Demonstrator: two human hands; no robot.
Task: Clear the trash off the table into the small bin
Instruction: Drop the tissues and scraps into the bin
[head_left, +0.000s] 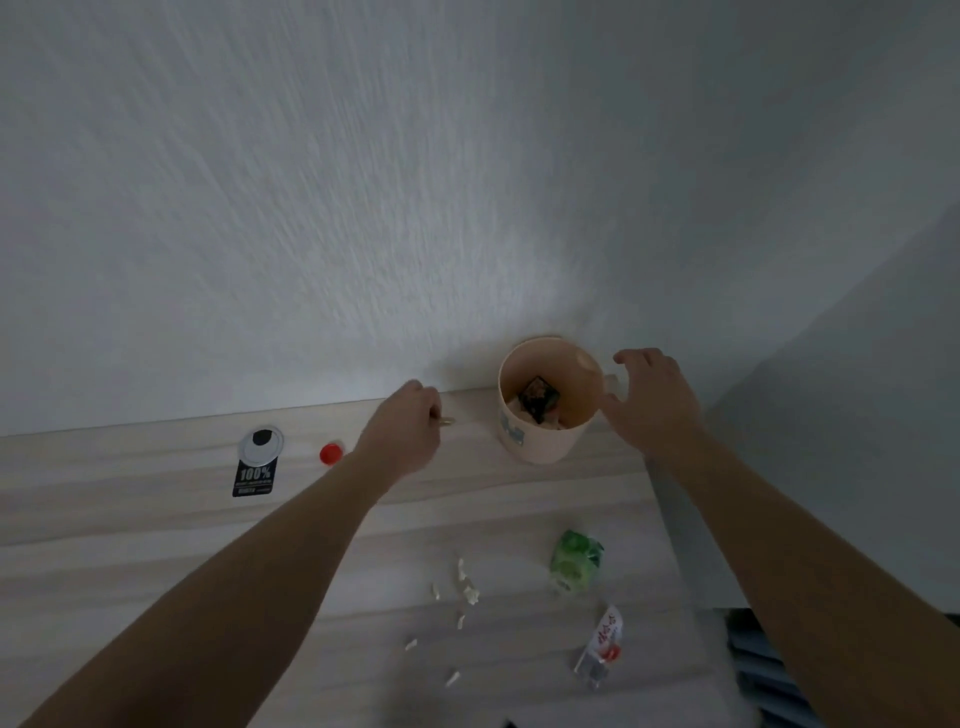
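Up against the wall (467, 208) sits the small bin (530, 441), some trash (537, 400) already inside. Left of it the left hand (402, 434) has its grip pinched on a tiny pale scrap (445, 421); right of it the right hand (657, 402) hovers, grip wide. In front of it, paper bits (467, 592) and a green wrapper (574, 561) lie on the table (156, 519).

One bin (524, 441), two wrappers (575, 561) (601, 647), one cap (330, 453)

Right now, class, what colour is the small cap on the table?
The cap is red, in the head view.
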